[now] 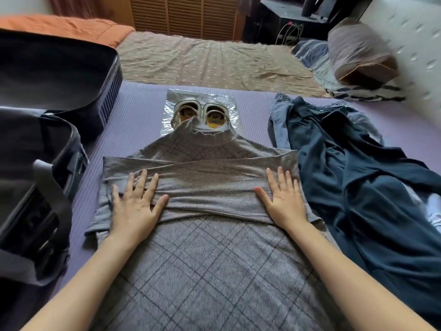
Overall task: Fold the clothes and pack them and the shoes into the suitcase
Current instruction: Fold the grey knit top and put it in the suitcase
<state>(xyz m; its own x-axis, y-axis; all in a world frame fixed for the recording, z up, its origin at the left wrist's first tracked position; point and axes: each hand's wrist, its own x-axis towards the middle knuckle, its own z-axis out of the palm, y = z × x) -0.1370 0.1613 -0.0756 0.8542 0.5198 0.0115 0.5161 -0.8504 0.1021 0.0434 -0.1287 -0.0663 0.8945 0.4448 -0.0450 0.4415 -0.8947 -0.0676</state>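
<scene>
Both hands lie flat, fingers spread — left hand (136, 206), right hand (284, 199) — pressing the crossed sleeves of the top (202, 247) on the bed (133, 120). Smooth outward evenly before folding.

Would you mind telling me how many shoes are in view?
2. The left shoe and right shoe sit side by side on the plastic sheet, beyond the grey top, whose collar covers their near ends. No others show.

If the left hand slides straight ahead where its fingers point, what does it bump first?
The left hand crosses the grey top, then probably meets the plastic sheet under the shoes.
</scene>
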